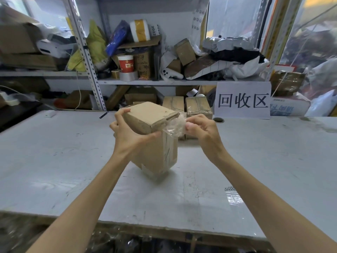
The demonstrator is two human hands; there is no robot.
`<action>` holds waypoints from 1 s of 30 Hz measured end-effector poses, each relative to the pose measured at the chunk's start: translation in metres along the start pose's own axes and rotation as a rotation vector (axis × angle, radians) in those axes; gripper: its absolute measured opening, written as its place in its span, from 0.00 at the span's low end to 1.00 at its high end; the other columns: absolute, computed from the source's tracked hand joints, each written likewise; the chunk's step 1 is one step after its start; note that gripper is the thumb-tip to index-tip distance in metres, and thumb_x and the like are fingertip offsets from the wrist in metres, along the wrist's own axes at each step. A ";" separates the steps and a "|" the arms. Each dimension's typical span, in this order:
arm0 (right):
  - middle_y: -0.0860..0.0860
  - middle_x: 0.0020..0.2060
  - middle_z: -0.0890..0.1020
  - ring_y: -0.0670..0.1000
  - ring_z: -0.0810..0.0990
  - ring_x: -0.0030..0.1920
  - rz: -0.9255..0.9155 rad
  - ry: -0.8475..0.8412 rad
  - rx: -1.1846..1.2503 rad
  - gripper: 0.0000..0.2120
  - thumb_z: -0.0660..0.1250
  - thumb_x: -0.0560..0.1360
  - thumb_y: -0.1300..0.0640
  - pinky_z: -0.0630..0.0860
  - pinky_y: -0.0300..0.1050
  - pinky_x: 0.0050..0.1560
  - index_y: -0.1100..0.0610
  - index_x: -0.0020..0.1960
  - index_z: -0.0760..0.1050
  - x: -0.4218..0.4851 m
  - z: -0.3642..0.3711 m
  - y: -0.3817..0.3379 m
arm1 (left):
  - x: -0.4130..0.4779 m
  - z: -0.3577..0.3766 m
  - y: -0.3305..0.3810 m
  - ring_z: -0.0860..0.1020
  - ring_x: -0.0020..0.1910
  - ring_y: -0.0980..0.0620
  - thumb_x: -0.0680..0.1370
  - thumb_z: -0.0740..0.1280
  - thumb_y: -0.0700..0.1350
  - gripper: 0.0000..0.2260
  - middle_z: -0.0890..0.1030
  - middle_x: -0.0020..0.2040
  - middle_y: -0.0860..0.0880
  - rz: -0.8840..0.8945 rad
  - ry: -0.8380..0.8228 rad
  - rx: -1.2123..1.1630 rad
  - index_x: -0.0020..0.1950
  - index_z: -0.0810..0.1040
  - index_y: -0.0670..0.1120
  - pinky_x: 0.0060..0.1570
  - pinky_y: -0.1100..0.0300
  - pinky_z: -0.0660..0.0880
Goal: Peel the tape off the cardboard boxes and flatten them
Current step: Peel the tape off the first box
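Here, over the middle of the white surface (pixel 54 152), I see a brown cardboard box (pixel 153 154) held tilted, its low corner close to the surface; I cannot tell whether it touches. The left hand (pixel 127 136) grips the box's upper end, fingers (pixel 121 114) curled over the far edge and thumb laid across the near face. The right hand (pixel 202 130) is just to the box's right, its fingers pinching a crumpled length of clear tape (pixel 176 126) that is lifted off the top right edge. More of that tape lies stuck down the box's right side. Flaps closed; contents not visible. At the back edge of the surface stand two more taped boxes (pixel 197 106), side by side, both closed, so I can't say what they hold. A white paper sign (pixel 243 101) with large black characters hangs just to their right. On the shelf (pixel 145 82) behind: a red-and-white cup (pixel 125 63), contents hidden, with tape rolls (pixel 128 76) beside it. A loose clear strip (pixel 233 197) lies flat on the surface near the right forearm.
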State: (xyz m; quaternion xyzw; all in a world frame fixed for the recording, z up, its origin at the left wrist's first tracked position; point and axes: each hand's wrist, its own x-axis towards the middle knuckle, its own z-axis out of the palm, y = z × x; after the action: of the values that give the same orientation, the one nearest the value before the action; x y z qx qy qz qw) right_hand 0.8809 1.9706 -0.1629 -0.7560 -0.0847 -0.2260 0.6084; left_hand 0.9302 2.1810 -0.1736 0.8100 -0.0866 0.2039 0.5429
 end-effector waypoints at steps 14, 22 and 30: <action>0.54 0.37 0.85 0.52 0.84 0.38 -0.030 -0.035 -0.030 0.14 0.78 0.64 0.65 0.81 0.46 0.41 0.60 0.47 0.80 -0.005 -0.003 0.001 | -0.008 -0.001 -0.005 0.62 0.72 0.42 0.53 0.80 0.64 0.61 0.59 0.74 0.45 -0.212 -0.072 0.076 0.78 0.47 0.61 0.68 0.41 0.66; 0.55 0.43 0.83 0.51 0.84 0.40 0.014 -0.080 -0.136 0.17 0.79 0.63 0.58 0.80 0.43 0.38 0.59 0.45 0.74 0.003 0.002 -0.005 | -0.006 -0.002 -0.004 0.73 0.63 0.50 0.51 0.76 0.71 0.52 0.71 0.66 0.52 -0.233 -0.206 -0.046 0.69 0.61 0.56 0.62 0.46 0.76; 0.50 0.45 0.83 0.47 0.81 0.43 -0.298 0.128 -0.411 0.15 0.77 0.67 0.59 0.81 0.44 0.44 0.58 0.53 0.81 0.001 0.019 0.006 | -0.010 -0.006 -0.017 0.67 0.69 0.44 0.51 0.75 0.73 0.61 0.61 0.71 0.49 -0.328 -0.350 0.043 0.78 0.47 0.65 0.67 0.40 0.70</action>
State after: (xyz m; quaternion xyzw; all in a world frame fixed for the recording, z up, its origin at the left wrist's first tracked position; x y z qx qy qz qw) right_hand 0.8889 1.9867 -0.1710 -0.8272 -0.1085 -0.3730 0.4061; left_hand 0.9262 2.1920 -0.1900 0.8477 -0.0423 -0.0288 0.5280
